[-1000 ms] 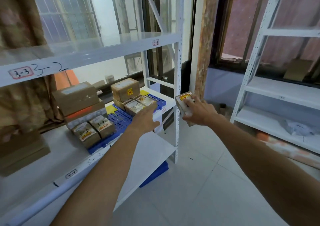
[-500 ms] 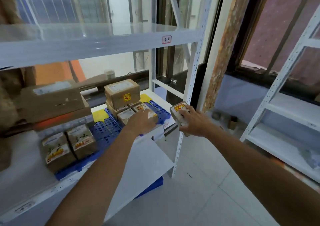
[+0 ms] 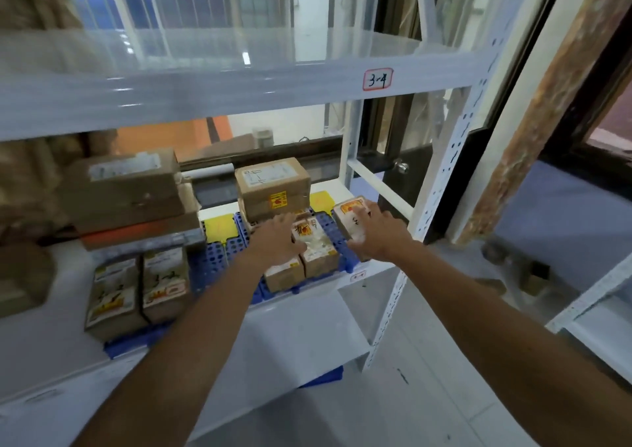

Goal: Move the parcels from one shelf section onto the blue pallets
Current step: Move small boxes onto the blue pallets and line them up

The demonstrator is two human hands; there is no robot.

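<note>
A blue pallet (image 3: 219, 255) lies on the middle shelf. My right hand (image 3: 379, 231) grips a small brown parcel (image 3: 347, 214) with an orange label, held tilted just above the pallet's right end. My left hand (image 3: 277, 238) rests flat on two small parcels (image 3: 314, 251) lying side by side on the pallet. Behind them stands a taller brown box (image 3: 273, 186) stacked on another. Two more labelled parcels (image 3: 136, 289) sit at the pallet's left end.
A stack of larger cardboard boxes (image 3: 130, 193) stands at the back left. The white shelf post (image 3: 441, 179) rises just right of my right hand. Another blue pallet (image 3: 325, 378) lies under the lower shelf. A second white rack (image 3: 588, 296) stands at the right.
My right hand has carried the small parcel past the shelf post and over the pallet's right end. My left hand stayed on the small parcels. The camera moved closer.
</note>
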